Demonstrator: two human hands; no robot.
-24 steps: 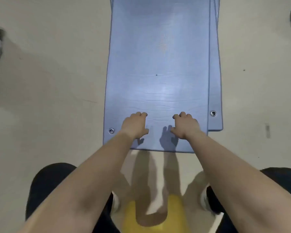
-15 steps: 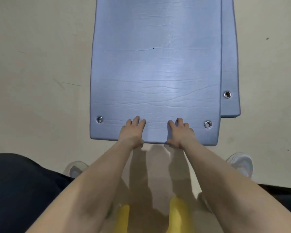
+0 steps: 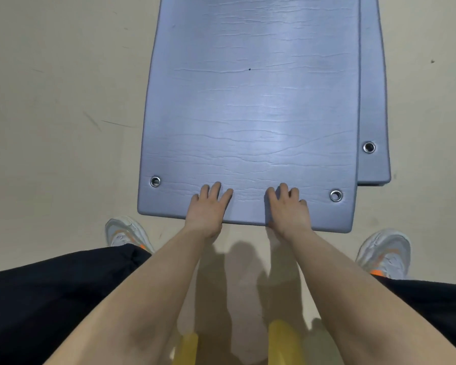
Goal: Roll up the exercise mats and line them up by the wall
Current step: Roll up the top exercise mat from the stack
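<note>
A blue-grey exercise mat (image 3: 250, 114) lies flat on the beige floor, with metal eyelets at its two near corners. A second mat of the same colour (image 3: 373, 101) lies under it and sticks out along its right side. My left hand (image 3: 208, 209) and my right hand (image 3: 287, 209) both rest on the top mat's near edge, fingers spread over the top surface, thumbs hidden at or under the edge. The edge still lies flat.
My two white and orange shoes, the left (image 3: 127, 233) and the right (image 3: 385, 251), stand on the floor either side of the mat's near end. My dark trouser legs fill the lower corners. Bare beige floor (image 3: 63, 114) stretches to the left and right of the mats.
The view has closed in on the mat's near end and my feet have come into sight. My hands slid back from the mat's surface to its near edge.
</note>
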